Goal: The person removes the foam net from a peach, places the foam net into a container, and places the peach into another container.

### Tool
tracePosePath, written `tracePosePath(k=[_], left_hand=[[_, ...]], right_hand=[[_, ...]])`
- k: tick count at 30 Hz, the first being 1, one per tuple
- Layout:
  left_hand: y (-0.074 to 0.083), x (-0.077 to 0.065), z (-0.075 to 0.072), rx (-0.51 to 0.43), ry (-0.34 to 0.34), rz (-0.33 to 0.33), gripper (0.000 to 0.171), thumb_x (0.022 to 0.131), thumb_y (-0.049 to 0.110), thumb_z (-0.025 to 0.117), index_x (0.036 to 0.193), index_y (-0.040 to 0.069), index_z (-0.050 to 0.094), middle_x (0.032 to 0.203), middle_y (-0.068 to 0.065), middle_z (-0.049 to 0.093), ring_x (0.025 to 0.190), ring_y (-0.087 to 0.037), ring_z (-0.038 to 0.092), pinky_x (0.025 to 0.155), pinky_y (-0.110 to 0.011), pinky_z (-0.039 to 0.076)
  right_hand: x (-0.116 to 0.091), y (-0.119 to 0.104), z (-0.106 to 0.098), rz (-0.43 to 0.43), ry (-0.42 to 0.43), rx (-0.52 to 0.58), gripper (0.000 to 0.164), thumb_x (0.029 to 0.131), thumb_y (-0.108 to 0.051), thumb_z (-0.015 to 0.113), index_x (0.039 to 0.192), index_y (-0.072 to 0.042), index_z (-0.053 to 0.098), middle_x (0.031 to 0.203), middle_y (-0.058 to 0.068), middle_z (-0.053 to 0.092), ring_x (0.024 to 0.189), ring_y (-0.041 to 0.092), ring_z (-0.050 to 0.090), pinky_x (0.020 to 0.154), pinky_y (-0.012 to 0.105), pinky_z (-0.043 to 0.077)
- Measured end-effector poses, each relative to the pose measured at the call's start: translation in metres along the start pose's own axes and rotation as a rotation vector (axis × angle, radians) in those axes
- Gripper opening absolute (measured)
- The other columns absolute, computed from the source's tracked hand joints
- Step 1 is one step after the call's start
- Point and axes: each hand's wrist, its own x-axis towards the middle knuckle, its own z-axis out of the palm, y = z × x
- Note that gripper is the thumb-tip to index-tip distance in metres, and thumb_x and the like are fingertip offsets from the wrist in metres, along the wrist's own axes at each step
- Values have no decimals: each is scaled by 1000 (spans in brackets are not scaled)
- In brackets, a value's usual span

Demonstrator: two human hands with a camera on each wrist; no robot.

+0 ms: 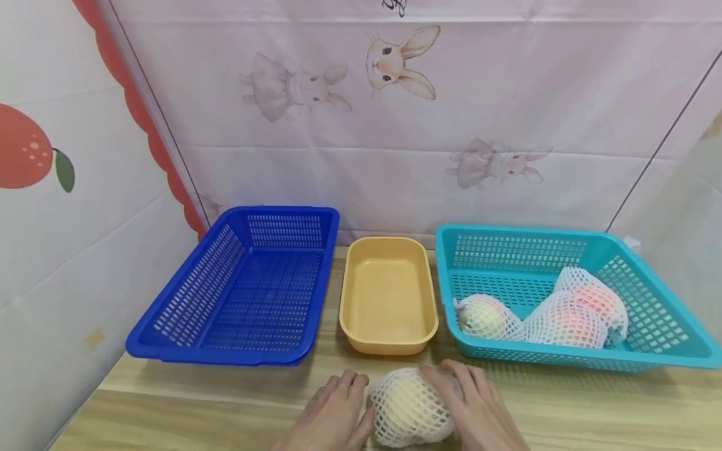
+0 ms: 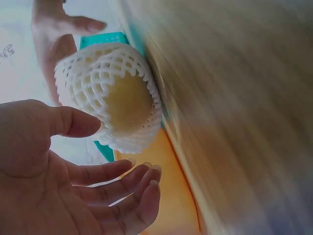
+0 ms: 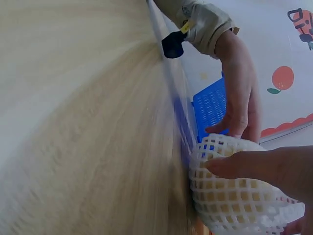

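A pale, netted fruit (image 1: 412, 407) sits on the near edge of the desk (image 1: 225, 413), between a person's two hands. The left hand (image 1: 333, 413), on its left, has fingers spread apart; the right hand (image 1: 479, 407) reaches over from the right, fingers also parted, laid against the white foam netting (image 2: 93, 81) rather than clamped, as far as can be told.

The work looks part-way along. What appear to be three more netted pieces (image 1: 570, 322) lie in the turquoise basket (image 1: 502, 285), far right. The fruit in hand is outside every container and its netting remains on, so its handling seems unfinished. Beyond it stands the yellow tray (image 1: 389, 300), with the blue basket (image 1: 265, 294) to the left; no fruit shows in either. A rabbit-printed backdrop (image 1: 361, 188) hangs at the far side.

The left wrist view alone reveals the netting's open end, a smooth, bare face (image 2: 128, 106) of the fruit showing through it, and the right thumb held off from it. The right wrist view adds the left arm's pale sleeve (image 3: 210, 27) and a dark device (image 3: 172, 45) by it, both out of the head view, which alone shows the contents of the turquoise basket.
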Motion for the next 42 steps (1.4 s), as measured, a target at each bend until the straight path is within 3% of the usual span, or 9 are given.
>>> tracePosePath(k=[3, 8, 14, 21, 29, 31, 37, 42], left_hand=[[-1, 0, 0, 9, 8, 5, 38, 90, 30, 60, 112, 0, 58, 100, -8, 57, 82, -21, 56, 67, -34, 51], [-3, 0, 1, 3, 12, 7, 36, 87, 27, 63, 110, 0, 58, 98, -7, 57, 79, -20, 55, 64, -33, 50], [-4, -1, -1, -23, -29, -8, 35, 86, 25, 65, 109, 0, 59, 97, -6, 56, 81, -18, 55, 70, -33, 51], [-3, 0, -3, -60, -49, -25, 36, 85, 25, 66, 111, 1, 57, 98, -4, 55, 84, -17, 55, 71, -33, 51], [-2, 2, -4, -102, -111, -29, 26, 86, 25, 65, 102, 5, 59, 95, 0, 52, 81, -13, 52, 68, -29, 50], [-2, 2, -3, -125, -116, -22, 23, 86, 25, 66, 99, 7, 60, 94, 2, 52, 80, -11, 52, 67, -28, 50], [-2, 2, -1, -170, -99, 19, 18, 85, 24, 66, 95, 10, 62, 89, 7, 50, 77, -6, 49, 66, -23, 48], [-1, 4, -2, -222, -139, 7, 29, 86, 29, 68, 106, 9, 61, 97, 6, 54, 87, -6, 53, 76, -26, 51]], right_hand=[[-1, 1, -3, 9, 13, 4, 103, 62, -82, 64, 141, -18, 44, 127, 11, 50, 109, 29, 48, 80, 54, 46], [-2, 4, -11, 21, 54, 18, 107, 58, -82, 66, 140, -17, 45, 129, 8, 49, 111, 30, 48, 82, 57, 44], [-3, 9, -18, -35, 99, 8, 105, 53, -66, 83, 138, -14, 48, 128, 7, 52, 110, 27, 51, 83, 53, 45], [-7, 19, -24, -76, 93, 117, 95, 62, -66, 77, 139, -18, 49, 131, 4, 50, 115, 25, 47, 81, 59, 41], [-11, 27, -19, -190, 194, 124, 78, 65, -60, 79, 122, -9, 62, 120, 5, 59, 110, 19, 50, 103, 21, 19], [-11, 27, -18, -213, 214, 141, 72, 68, -57, 80, 119, -10, 63, 118, 4, 61, 107, 18, 52, 105, 17, 17], [-8, 26, -17, -257, 237, 164, 44, 80, -50, 73, 110, -17, 68, 107, -4, 64, 97, 14, 58, 98, 17, 31], [-7, 29, -13, -301, 267, 201, 31, 91, -45, 63, 101, -18, 69, 99, -7, 65, 90, 11, 59, 89, 18, 39]])
